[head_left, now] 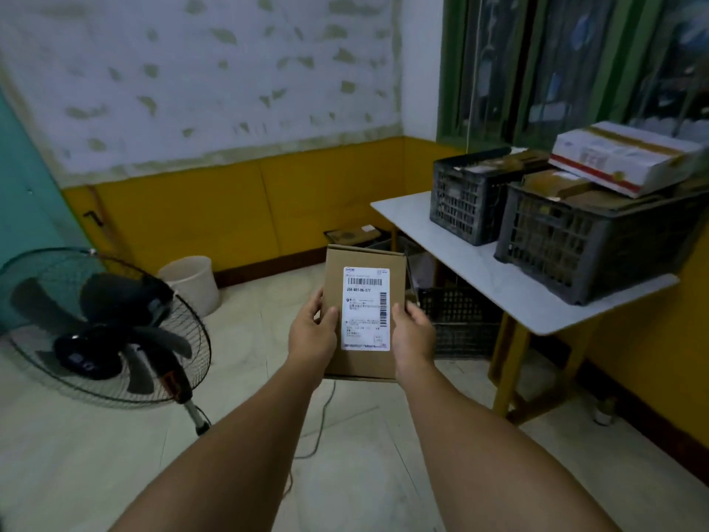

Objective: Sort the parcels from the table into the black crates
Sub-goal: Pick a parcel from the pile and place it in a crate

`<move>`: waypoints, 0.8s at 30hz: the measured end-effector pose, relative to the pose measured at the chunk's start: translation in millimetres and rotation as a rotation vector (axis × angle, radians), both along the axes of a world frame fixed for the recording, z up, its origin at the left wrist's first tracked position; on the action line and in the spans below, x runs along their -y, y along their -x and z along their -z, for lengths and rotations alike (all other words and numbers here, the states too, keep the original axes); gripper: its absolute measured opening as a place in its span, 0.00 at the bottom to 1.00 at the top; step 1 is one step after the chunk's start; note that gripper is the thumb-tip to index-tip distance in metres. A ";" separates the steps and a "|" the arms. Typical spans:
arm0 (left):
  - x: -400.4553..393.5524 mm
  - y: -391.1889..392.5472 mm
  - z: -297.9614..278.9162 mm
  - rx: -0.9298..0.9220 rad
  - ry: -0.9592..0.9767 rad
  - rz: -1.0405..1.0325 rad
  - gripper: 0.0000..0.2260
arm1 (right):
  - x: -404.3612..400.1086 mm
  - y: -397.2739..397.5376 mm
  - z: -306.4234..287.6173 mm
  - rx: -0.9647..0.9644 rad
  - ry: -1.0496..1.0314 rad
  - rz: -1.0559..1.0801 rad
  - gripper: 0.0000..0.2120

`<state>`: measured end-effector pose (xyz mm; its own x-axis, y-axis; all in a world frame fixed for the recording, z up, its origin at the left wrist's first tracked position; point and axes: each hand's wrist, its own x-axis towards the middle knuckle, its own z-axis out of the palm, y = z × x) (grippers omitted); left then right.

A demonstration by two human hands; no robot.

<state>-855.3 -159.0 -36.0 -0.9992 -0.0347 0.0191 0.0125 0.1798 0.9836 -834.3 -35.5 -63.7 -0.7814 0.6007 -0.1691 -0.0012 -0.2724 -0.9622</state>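
Both hands are gripping a cardboard parcel (362, 312) out front, label up, probably to read it: left hand (312, 330) and right hand (412, 335) clamping opposite edges. Two black crates (568, 247), already filling, are sitting on the table (498, 274) well right.

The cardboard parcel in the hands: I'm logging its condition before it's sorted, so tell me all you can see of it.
The cardboard parcel is a plain brown, flat rectangular box that looks undamaged. Its broad face is turned to the camera and carries a white shipping label with barcodes and printed text. It is held upright in mid-air above the floor, left of the table. The left hand and right hand grip its lower sides.
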 end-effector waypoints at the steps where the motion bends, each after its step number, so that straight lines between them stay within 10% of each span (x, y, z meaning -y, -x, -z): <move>1: -3.5 23.3 -1.9 -0.001 -0.002 -0.005 0.21 | -3.9 21.7 -0.9 0.004 -0.013 -0.014 0.07; 24: -290.7 586.1 -26.9 0.009 -0.220 0.286 0.15 | -267.2 554.9 -32.9 0.198 -0.653 0.261 0.29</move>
<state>-1441.4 131.7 -9.2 -0.9692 0.2442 0.0333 0.0229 -0.0453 0.9987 -1389.2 231.7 -30.9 -0.5911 0.7898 0.1638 0.2028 0.3421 -0.9175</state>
